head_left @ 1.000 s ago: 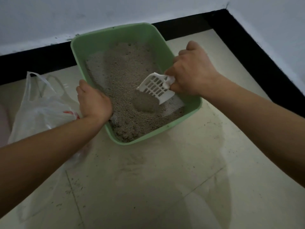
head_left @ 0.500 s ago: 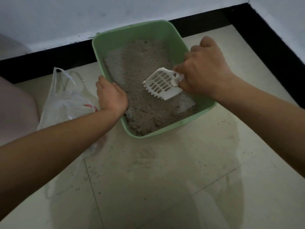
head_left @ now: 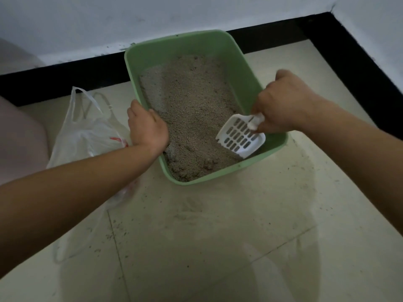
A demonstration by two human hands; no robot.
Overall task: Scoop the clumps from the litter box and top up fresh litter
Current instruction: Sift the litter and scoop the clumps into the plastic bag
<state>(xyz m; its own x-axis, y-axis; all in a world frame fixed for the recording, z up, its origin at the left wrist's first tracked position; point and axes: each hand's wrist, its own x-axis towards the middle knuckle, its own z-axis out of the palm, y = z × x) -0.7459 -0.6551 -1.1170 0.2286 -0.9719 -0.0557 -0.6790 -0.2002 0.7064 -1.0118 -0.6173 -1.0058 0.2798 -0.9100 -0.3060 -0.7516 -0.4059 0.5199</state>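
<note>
Your right hand: fingers clamped round handle of white scoop. Scoop head down in litter, 4 o'clock corner of green litter box. Your left hand: fingers curled over box rim at 9 o'clock. Clumps at 6 o'clock edge. Plastic bag on floor, just beside box, 9 o'clock side.

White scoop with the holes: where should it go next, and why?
Probably a short slide left, digging under the lumpy grey clumps at the near end of the green plastic litter box. The white slotted plastic scoop in the right hand looks empty, and the left hand grips the rim.
</note>
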